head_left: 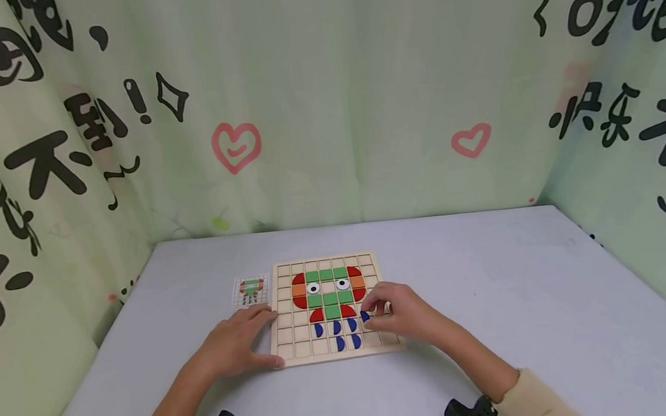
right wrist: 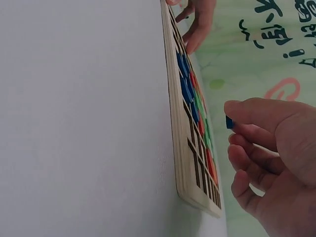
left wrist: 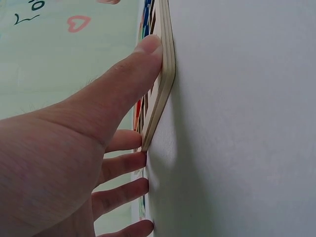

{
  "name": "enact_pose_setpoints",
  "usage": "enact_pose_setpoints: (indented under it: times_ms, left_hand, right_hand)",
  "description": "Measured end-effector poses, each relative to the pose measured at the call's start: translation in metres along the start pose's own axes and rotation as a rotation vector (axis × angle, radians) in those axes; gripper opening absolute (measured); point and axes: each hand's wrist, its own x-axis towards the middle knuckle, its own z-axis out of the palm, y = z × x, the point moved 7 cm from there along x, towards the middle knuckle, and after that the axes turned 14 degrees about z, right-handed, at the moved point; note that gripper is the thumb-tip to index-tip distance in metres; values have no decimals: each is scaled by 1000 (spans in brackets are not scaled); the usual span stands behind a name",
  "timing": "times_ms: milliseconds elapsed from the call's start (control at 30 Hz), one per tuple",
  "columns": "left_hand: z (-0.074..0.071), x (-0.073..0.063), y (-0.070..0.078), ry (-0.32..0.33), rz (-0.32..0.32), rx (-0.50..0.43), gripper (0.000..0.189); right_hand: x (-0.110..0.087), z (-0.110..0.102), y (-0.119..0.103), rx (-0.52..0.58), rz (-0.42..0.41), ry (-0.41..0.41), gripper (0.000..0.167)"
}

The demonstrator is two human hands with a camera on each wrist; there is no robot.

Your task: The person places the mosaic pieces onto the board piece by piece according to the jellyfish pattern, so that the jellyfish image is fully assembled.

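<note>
A wooden grid board [head_left: 302, 349] lies on the table with coloured tiles set in its squares: green squares [head_left: 327, 274], red and orange pieces, and two eye tiles [head_left: 313, 288]. Several dark blue half-round tiles [head_left: 340, 344] sit in the lower rows. My left hand [head_left: 234, 342] rests along the board's left edge, thumb at the near corner and fingers spread, as the left wrist view shows. Over the board's right side my right hand [head_left: 404, 311] pinches another blue half-round tile [right wrist: 229, 122] between thumb and forefinger, the other fingers loosely curled.
A small picture card [head_left: 251, 290] with a similar coloured figure on a grid lies left of the board, just beyond my left hand. The white table [head_left: 493, 273] reaches back to a pale green curtain [head_left: 312, 104] with black writing and red hearts.
</note>
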Motion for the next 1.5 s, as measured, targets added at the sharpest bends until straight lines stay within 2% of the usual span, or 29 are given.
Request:
enact_pose_setpoints:
  times_ms: [433,667,1167,1500]
  left_hand:
    - [3,-3,-3,5,1,-29,84]
    - [4,-3,-2,3,5,-16,85]
    - [-1,-1,-2,5,13,7,85]
    - [1,-1,-3,5,16,2,85]
  right_hand:
    - [1,28,-19,-15,12,-92,15]
    - [2,41,-29,-22,-37,-122,15]
    - [8,56,-46,-52,-67,-153,15]
    - [9,60,-47,-83,-60,-137,17]
